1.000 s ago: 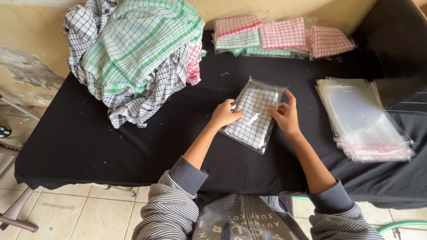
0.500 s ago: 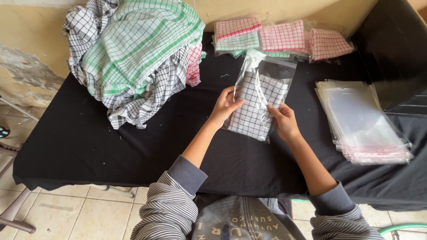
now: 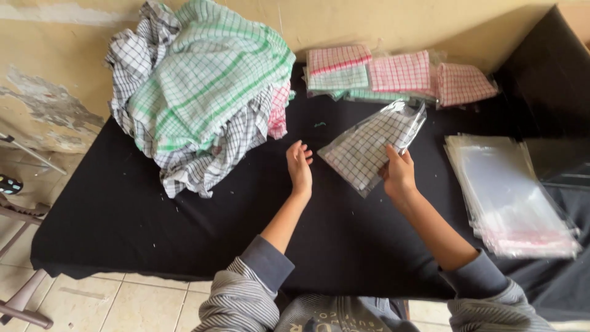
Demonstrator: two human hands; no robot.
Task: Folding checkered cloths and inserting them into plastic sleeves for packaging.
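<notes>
Nearest the camera: striped grey sleeves [image 3: 239,301] pushed up on both forearms, arms reaching out over a surface [image 3: 184,227] covered in black fabric.

Right hand [image 3: 399,175]: grip closed on the near edge of a bagged cloth [image 3: 369,147], fingers curled over it, thumb side hidden. The cloth is a folded black-and-white check piece inside a clear bag; it is lifted off the surface and tilted, its open flap end pointing away toward the far right.

Left hand [image 3: 300,166]: grip open, fingers loosely spread, holding nothing. It hovers just left of the bagged cloth, apart from it, palm facing the bag.

Right of the right arm: stack of empty clear bags [image 3: 510,197], lying flat, edges fanned slightly.

Farther, left side: large loose pile of check cloths [image 3: 196,92], green-and-white on top, black-and-white beneath, a pink one showing at the right edge.

Farthest, against the wall [image 3: 61,67]: row of bagged pink and green cloths [image 3: 393,74], lying flat, overlapping. Wall paint is flaked at the left.
</notes>
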